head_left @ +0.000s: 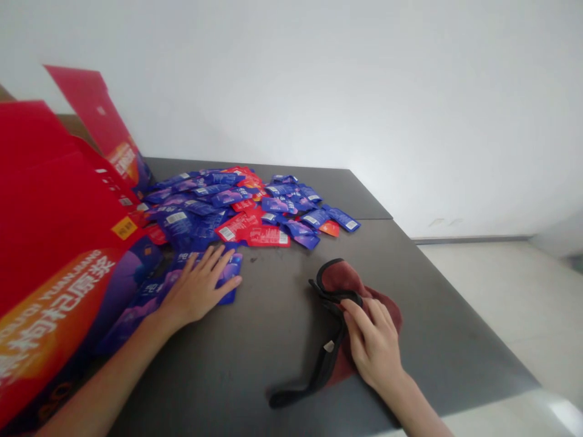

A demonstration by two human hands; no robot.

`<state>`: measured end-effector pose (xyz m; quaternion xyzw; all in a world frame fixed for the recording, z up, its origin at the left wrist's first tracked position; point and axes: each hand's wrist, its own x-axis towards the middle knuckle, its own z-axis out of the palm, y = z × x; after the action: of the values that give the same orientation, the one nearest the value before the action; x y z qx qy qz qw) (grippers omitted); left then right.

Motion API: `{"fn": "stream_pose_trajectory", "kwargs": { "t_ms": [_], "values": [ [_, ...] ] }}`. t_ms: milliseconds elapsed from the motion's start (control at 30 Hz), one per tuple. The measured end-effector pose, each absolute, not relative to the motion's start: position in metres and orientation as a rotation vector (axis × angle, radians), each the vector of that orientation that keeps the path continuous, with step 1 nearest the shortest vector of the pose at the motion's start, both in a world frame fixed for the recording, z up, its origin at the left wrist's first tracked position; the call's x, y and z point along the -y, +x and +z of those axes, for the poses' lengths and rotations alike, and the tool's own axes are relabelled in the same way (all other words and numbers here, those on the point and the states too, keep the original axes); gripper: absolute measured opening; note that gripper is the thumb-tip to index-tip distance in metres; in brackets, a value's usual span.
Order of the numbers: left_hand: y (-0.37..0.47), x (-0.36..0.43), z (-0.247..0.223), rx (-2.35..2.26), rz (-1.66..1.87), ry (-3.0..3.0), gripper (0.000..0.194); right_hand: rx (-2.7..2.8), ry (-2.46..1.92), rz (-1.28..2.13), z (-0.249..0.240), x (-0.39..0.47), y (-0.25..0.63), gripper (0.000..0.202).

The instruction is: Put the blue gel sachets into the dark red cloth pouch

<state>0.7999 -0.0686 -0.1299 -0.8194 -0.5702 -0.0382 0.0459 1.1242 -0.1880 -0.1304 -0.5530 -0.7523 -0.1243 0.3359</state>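
Observation:
My left hand [200,285] lies flat with spread fingers on blue and purple sachets [231,280] at the left of the table. Under that palm, part of the sachets is hidden. At the right, my right hand [374,340] pinches a crumpled reddish-brown cloth [342,277] with black edging. A black strap [314,379] trails from the cloth toward the near side of the table. Thumb and fingers close on the fabric near its black trim; what the cloth is exactly cannot be made out.
Behind my hands, a heap of blue sachets [230,195] and red sachets [268,235] spreads over the dark grey table [273,321]. A large red printed box [50,200] with a raised flap [91,109] stands at the left. The white wall [319,79] rises behind.

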Motion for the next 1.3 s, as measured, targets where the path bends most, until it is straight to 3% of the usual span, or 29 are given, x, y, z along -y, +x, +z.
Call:
{"fn": "stream_pose_trajectory", "kwargs": {
  "t_ms": [200,800,1067,1300],
  "values": [
    [0.799,0.048,-0.131,1.718,-0.194,-2.518,0.07,2.196,-1.34,-0.337,-0.12,0.169,1.131,0.023],
    [0.801,0.048,-0.13,1.713,-0.32,-2.509,0.067,2.231,-1.499,-0.283,-0.128,0.154,1.135,0.025],
    [0.808,0.107,-0.069,1.522,-0.849,-2.485,0.036,2.159,-1.436,-0.271,-0.129,0.152,1.14,0.021],
    [0.861,0.036,-0.036,1.199,-0.335,-2.853,0.035,1.809,-1.402,-0.335,-0.131,0.145,1.163,0.02]
  ]
}}
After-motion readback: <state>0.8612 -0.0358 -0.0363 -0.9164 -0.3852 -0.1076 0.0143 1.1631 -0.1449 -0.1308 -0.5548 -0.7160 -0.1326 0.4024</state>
